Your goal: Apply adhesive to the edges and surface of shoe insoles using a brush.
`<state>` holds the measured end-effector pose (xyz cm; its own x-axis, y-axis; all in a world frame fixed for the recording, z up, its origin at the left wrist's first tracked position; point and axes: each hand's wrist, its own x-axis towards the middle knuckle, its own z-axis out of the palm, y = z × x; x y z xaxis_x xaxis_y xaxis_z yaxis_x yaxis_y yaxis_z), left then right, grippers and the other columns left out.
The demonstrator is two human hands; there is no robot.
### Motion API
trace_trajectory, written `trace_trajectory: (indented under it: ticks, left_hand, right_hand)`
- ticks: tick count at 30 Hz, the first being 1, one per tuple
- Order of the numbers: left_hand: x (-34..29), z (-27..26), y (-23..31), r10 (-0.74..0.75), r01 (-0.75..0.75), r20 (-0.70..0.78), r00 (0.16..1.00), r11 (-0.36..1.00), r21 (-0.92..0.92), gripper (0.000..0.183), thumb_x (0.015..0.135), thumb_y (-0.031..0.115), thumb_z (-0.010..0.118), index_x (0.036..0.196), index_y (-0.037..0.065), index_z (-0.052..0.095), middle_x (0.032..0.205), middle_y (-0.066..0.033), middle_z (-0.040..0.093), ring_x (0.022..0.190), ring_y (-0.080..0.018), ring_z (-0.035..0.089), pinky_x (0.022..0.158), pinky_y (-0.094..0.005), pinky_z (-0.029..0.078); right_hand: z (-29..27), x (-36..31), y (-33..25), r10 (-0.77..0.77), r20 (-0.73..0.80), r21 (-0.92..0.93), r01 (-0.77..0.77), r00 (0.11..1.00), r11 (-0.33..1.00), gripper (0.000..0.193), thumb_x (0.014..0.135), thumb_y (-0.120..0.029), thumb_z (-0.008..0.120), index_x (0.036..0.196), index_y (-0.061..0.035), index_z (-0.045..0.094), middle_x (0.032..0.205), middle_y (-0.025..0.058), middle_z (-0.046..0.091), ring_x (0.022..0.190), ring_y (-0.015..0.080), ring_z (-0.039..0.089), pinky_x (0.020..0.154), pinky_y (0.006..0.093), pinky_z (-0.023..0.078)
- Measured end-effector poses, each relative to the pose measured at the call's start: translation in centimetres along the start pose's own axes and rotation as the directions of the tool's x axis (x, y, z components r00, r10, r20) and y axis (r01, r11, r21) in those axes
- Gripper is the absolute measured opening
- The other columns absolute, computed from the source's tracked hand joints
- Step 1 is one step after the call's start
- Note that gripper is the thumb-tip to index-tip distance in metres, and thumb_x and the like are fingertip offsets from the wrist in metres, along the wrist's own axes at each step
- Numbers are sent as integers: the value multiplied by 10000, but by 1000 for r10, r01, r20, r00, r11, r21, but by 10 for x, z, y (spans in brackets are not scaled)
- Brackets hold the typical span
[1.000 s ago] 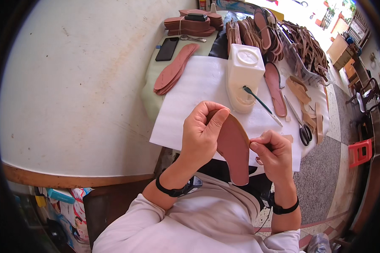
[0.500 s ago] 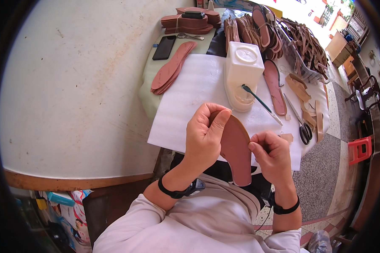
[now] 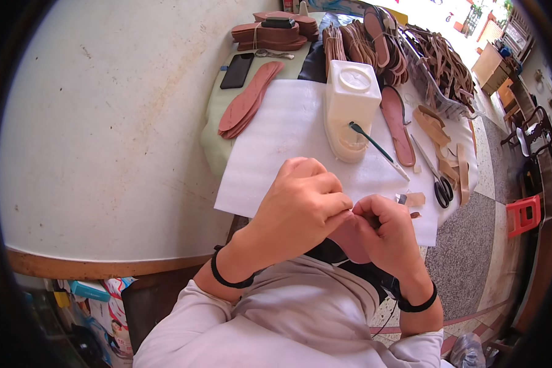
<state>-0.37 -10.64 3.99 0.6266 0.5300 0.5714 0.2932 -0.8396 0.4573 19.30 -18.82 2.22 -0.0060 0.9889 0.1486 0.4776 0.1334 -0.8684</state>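
A pinkish-brown shoe insole (image 3: 349, 243) is held low over the front edge of the worktable, mostly hidden behind my hands. My left hand (image 3: 303, 202) is closed with its back turned up, its fingertips pinching at the insole's edge. Right beside it, my right hand (image 3: 389, 236) grips the same edge between thumb and bent fingers. The two sets of fingertips nearly touch. Beyond them lies a cut-open white plastic jug (image 3: 356, 92) with pale, glue-like residue in its opening. A dark green brush (image 3: 374, 144) leans out of that opening onto the white foam sheet (image 3: 276, 147).
Loose insoles (image 3: 248, 104) and a black phone (image 3: 237, 70) lie at the left. Behind stand bundled insoles (image 3: 359, 46) and a bin of brown strips (image 3: 441, 70). Toward the right are a single insole (image 3: 398, 129), black-handled scissors (image 3: 440, 184) and tan scraps (image 3: 434, 126). A red stool (image 3: 523, 216) stands beyond.
My left hand has turned over and moved in toward my right hand, along the insole's edge. The insole has dropped lower and is now mostly covered.
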Motion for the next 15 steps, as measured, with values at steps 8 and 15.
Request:
trace_trajectory:
  ticks: [8, 15]
  left_hand:
    - [-4, 3, 0, -24, 30, 67, 997, 995, -96, 92, 771, 114, 837, 834, 99, 772, 726, -32, 635, 700, -230, 570, 628, -359, 476]
    - [-8, -2, -4, -166, 181, 86, 982, 961, -208, 82, 771, 78, 842, 829, 69, 786, 684, -35, 600, 686, -207, 515, 610, -336, 424]
  right_hand:
    - [-17, 1, -3, 179, 166, 153, -205, 970, 967, 66, 892, 6, 714, 926, 13, 658, 757, 38, 677, 685, 84, 611, 615, 255, 491]
    - [-48, 2, 7, 199, 310, 296, -293, 930, 909, 67, 960, -9, 693, 1002, -9, 640, 776, -67, 593, 656, -11, 466, 544, 188, 345]
